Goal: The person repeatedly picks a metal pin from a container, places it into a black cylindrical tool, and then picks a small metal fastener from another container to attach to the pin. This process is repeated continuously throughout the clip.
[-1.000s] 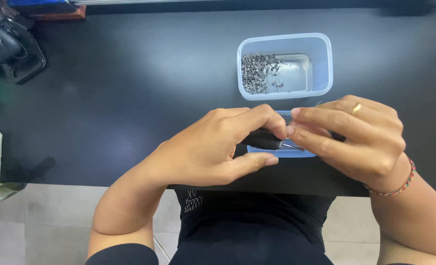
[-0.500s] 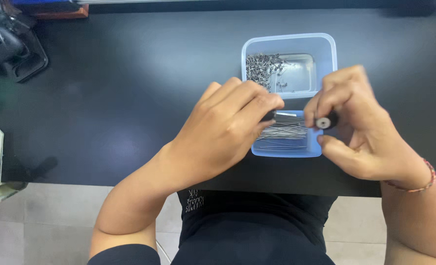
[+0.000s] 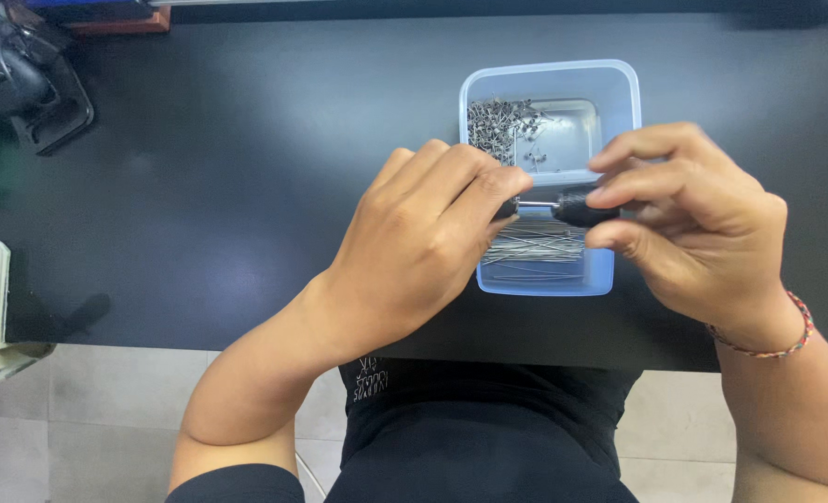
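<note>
Head view: both hands meet just above the blue tray (image 3: 598, 278) of thin metal pins on the black worktop (image 3: 246, 168). The left hand (image 3: 423, 237) and right hand (image 3: 689, 219) each pinch an end of a small black tool (image 3: 577, 209). Behind the blue tray sits a clear tub (image 3: 619, 93) of small metal parts.

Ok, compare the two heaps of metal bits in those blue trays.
The far heap is small, short, headed pieces piled loosely in the deeper container's corner; the near heap is long thin wires lying side by side in the shallow tray. Both are silvery metal.
</note>
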